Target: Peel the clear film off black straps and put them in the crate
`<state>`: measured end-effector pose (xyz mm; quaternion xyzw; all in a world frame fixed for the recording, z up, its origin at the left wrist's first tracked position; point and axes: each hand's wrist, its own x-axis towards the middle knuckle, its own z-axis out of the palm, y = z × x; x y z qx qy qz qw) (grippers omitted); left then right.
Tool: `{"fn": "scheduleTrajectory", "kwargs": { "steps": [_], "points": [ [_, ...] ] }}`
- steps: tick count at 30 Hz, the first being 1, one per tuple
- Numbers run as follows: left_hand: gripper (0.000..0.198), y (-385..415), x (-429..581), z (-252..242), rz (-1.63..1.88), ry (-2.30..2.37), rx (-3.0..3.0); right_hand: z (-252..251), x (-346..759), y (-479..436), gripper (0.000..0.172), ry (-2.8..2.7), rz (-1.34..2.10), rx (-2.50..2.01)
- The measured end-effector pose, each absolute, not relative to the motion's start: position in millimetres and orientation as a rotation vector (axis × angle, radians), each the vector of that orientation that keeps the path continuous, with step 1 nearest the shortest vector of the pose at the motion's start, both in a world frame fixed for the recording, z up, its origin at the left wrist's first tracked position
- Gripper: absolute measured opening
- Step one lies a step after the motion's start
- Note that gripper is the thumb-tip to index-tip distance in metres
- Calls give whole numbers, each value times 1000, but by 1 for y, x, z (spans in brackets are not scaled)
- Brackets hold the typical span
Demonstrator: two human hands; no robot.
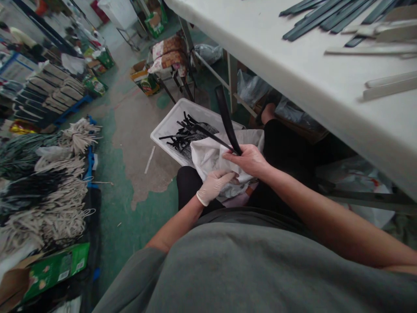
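Note:
My right hand [249, 160] is bare and closed around the lower end of a long black strip [225, 117] that stands up from my lap. My left hand [214, 186] wears a white glove and grips a white cloth [208, 157] bunched on my lap just below the strip. Both hands sit close together above my knees. Behind them a white plastic bin [169, 125] on the floor holds several more black strips [185, 132].
A white table [293, 65] at the right carries dark and light flat strips [325, 17]. Bundles of cords [42, 191] lie piled at the left on the green floor. Boxes, a stool with a cushion [169, 54] and shelves stand farther back.

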<state>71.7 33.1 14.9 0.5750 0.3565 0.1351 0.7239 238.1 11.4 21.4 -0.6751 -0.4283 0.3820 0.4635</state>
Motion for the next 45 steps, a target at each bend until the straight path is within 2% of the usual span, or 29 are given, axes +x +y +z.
{"fn": "scheduleTrajectory", "kwargs": {
  "steps": [7,11,18,22,25,27,30,32,35,40,45],
  "points": [
    [47,18,59,-15,374,837,776,9,275,33,35,-721,831,-1688],
    [46,18,47,-22,356,894,742,8,281,37,34,-649,844,-1661],
    [31,23,47,-20,-31,735,1159,0,270,38,32,-771,829,-1728],
    [26,40,45,-29,-198,803,1176,-8,265,28,39,-845,1029,-1804],
    [19,93,20,-19,83,992,867,-12,263,10,58,-889,1330,-1704],
    [16,144,-14,4,555,1131,712,-11,262,-3,67,-896,1464,-1597],
    [31,207,-73,52,1163,1153,536,-8,258,-22,65,-895,1539,-1556],
    [32,222,-104,78,1379,1087,461,-5,253,-31,61,-888,1571,-1555],
    [29,200,-116,82,1430,1064,334,-2,244,-43,53,-866,1646,-1546],
    [29,105,-64,16,1100,1176,29,6,229,-55,51,-916,1827,-1567],
    [23,40,-13,-24,895,1100,-125,21,218,-56,54,-939,1728,-1650]
  ]
}}
